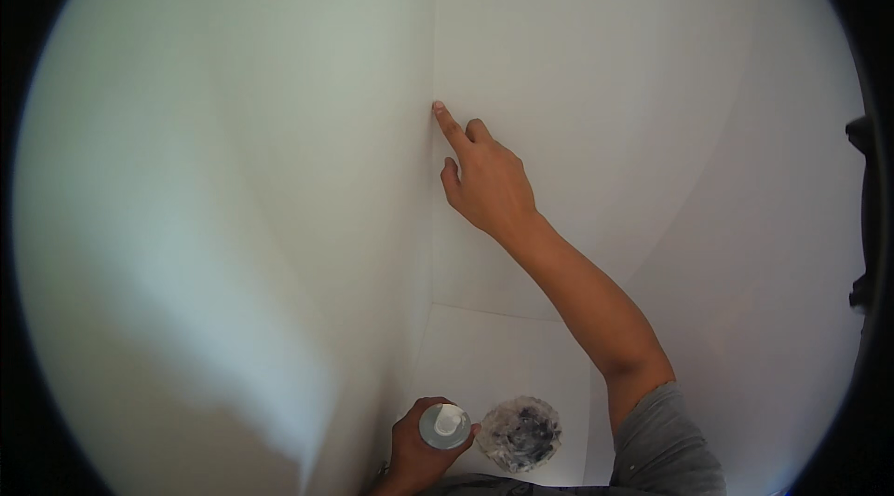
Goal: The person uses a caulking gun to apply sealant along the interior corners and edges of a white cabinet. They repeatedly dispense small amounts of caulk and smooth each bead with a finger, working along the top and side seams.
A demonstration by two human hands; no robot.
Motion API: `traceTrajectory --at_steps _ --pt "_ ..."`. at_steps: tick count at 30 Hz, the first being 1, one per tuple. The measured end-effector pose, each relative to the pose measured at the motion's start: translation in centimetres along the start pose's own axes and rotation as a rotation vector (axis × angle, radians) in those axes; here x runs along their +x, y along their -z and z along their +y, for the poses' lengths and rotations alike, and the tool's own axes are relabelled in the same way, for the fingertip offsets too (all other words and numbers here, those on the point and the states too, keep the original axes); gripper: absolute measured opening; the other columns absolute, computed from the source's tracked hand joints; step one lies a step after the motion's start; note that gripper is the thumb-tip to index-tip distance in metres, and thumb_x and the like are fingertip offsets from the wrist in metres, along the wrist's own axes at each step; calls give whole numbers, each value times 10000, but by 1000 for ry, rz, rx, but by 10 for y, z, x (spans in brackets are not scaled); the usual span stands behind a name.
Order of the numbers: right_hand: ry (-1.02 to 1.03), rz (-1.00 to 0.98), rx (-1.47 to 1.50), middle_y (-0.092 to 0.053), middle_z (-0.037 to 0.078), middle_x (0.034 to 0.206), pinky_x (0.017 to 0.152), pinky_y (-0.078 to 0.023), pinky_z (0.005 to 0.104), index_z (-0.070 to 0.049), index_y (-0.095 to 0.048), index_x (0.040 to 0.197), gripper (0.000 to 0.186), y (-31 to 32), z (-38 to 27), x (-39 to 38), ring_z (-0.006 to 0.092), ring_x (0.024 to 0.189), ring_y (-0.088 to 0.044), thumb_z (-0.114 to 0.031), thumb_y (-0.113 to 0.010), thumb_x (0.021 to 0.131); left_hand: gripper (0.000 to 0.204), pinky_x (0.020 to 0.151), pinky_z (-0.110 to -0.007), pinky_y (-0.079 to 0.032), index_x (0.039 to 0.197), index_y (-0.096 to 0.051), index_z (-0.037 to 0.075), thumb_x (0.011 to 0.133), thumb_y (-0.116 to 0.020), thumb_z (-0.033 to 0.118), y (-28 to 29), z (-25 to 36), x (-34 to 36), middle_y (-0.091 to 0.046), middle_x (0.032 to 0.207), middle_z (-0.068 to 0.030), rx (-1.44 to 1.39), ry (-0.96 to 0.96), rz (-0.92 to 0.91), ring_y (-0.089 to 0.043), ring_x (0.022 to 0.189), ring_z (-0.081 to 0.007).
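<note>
My right hand [492, 181] reaches up to the corner seam [434, 49] where two pale walls meet. Its index fingertip presses on the seam, with the thumb held apart and the other fingers partly curled; nothing shows in it. Low in the picture, my left hand [417, 451] is wrapped round a round container [445, 427], seen from above. The container is grey-blue on top with a white patch, possibly a paste; its sides are hidden.
Just right of the container is a round, rough-edged thing [521, 434], whitish with a dark grey middle, perhaps a crusted bucket. A pale wall [233, 170] stands close on the left, another [596, 58] ahead. Dark fittings [859, 132] show at the far right edge.
</note>
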State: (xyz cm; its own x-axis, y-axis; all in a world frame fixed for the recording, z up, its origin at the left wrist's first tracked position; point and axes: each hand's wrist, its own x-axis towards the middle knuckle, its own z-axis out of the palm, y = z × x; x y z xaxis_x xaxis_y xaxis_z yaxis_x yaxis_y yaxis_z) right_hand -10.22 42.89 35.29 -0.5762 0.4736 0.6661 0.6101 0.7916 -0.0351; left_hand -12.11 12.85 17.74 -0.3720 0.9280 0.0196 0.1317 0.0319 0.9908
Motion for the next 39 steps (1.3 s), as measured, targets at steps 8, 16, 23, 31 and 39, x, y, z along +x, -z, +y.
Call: traceTrajectory --at_steps 8,16,23,31,39 --pt "-26 -8 -66 -556 126 1039 624 -571 386 -102 -387 1611 771 -1 5 -2 245 781 -609 -20 -636 887 415 853 -324 -568 1068 -619 53 800 -926 133 8 2 5 -719 979 -47 33 -48 -58 -686 914 -125" --pt "-50 -41 -91 -544 101 1020 693 -583 388 -155 -353 1635 814 -2 2 -7 246 853 -602 22 -617 885 422 853 -330 -572 1072 -622 53 799 -932 141 15 19 -1 -720 973 -50 24 -50 -69 -691 912 -130" --pt "-45 -74 -114 -554 110 1053 708 -592 385 -116 -311 1648 849 0 2 -12 252 894 -601 32 -621 872 427 848 -328 -573 1078 -624 52 794 -932 130 20 43 -2 -722 966 -51 48 -83 -90 -694 909 -133" --pt "-23 -87 -147 -581 132 1097 756 -593 383 -71 -268 1657 877 -10 8 -24 262 902 -616 57 -607 860 436 831 -325 -578 1073 -617 49 783 -937 112 22 56 -2 -719 959 -51 55 -140 -97 -696 894 -135" --pt "-9 -209 -164 -596 145 1084 768 -580 364 -24 -188 1667 900 -30 -7 -36 261 860 -629 65 -592 867 450 840 -331 -575 1075 -608 48 776 -938 105 26 72 -16 -717 959 -50 20 -95 -56 -694 895 -140"
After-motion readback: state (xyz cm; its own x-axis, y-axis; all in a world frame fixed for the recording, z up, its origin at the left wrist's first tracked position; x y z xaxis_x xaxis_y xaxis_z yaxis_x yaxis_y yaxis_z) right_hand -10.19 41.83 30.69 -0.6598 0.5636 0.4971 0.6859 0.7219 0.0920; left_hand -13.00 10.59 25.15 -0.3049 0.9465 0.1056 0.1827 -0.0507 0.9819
